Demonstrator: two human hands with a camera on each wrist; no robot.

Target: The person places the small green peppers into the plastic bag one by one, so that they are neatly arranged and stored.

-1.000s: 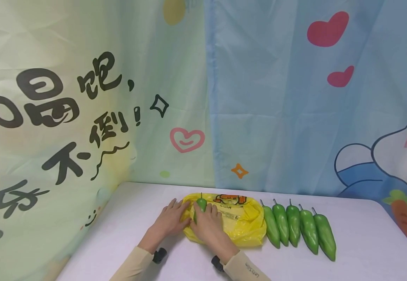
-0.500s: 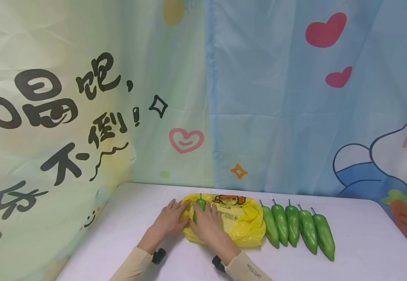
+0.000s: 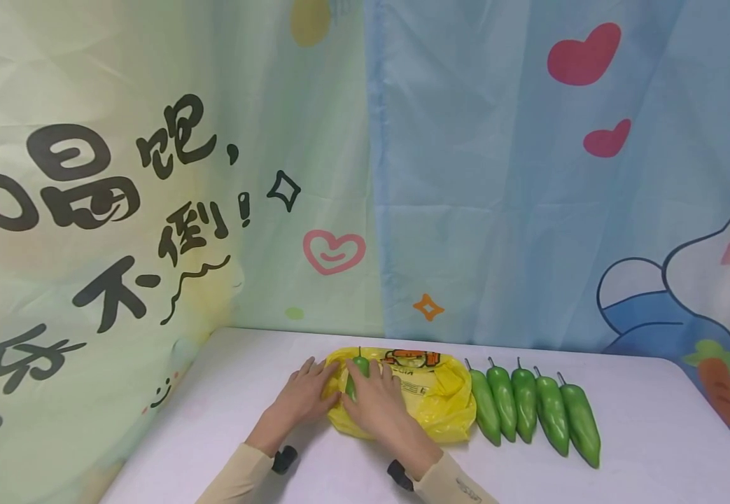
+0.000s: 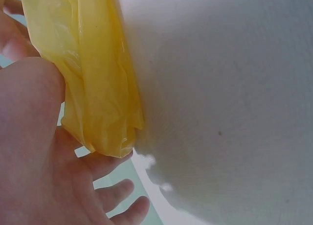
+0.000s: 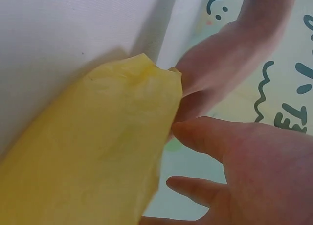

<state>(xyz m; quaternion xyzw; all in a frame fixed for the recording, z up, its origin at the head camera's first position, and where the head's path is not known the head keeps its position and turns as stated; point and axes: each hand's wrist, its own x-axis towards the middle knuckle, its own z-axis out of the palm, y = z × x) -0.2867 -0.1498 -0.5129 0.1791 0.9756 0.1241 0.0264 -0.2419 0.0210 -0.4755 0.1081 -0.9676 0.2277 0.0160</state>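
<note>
A yellow plastic bag [image 3: 449, 413] with printing lies flat on the white table. At the left end of the bag is a green pepper [image 3: 361, 365], its stem pointing away and its lower part behind my right hand. My left hand [image 3: 304, 393] holds the bag's left edge; in the left wrist view the yellow plastic [image 4: 98, 88] passes between thumb and fingers. My right hand [image 3: 376, 400] lies over the pepper and bag with fingers extended. In the right wrist view its thumb [image 5: 200, 137] reaches the bag's edge, fingers apart.
Several green peppers [image 3: 552, 414] lie side by side right of the bag, stems away from me. The white table [image 3: 648, 427] ends at a printed curtain [image 3: 465, 210] behind and at the left.
My right hand has shifted slightly to the right and its wrist has turned a little, showing more of the pepper. The left hand keeps its place on the bag.
</note>
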